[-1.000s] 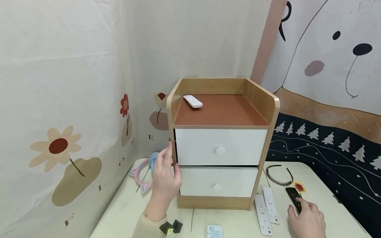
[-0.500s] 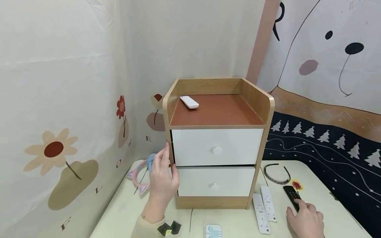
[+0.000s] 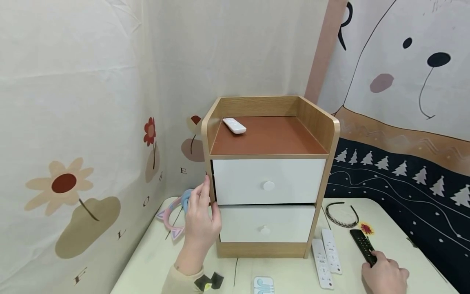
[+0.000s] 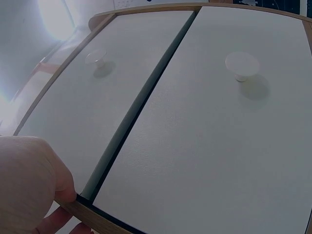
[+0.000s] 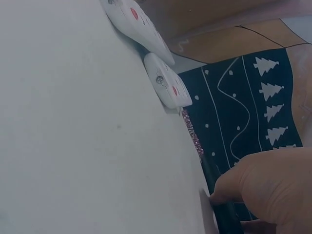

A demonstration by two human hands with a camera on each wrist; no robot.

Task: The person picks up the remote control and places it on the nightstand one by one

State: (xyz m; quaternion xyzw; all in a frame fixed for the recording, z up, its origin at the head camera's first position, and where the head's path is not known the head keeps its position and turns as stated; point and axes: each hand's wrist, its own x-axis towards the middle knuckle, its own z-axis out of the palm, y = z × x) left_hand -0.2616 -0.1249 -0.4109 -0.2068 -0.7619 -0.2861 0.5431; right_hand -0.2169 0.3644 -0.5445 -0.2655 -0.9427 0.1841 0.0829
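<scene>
My left hand (image 3: 200, 226) rests against the left edge of a wooden drawer cabinet (image 3: 262, 250), fingers extended along its outer side. In the left wrist view the thumb of that hand (image 4: 29, 183) lies on the front edge near the gap between the drawers. Two white drawers, an upper (image 3: 242, 179) and a lower (image 3: 238, 224), each with a round knob, are closed or nearly so. At the right my right hand (image 3: 385, 274) grips the near end of a black remote control (image 3: 362, 244) on the table. The right wrist view shows the thumb on its side.
A white remote (image 3: 234, 125) lies on the cabinet's brown top. Two white power strips (image 3: 327, 259) and a black headband (image 3: 343, 223) lie at the right. A cat-ear headband (image 3: 172, 218) is at the left, a small white case (image 3: 263, 285) in front. Fabric walls (image 3: 92, 41) stand behind.
My right hand has slid toward the near end of the black remote, showing more of its buttons. The left hand stays at the cabinet's edge. The view shifted slightly.
</scene>
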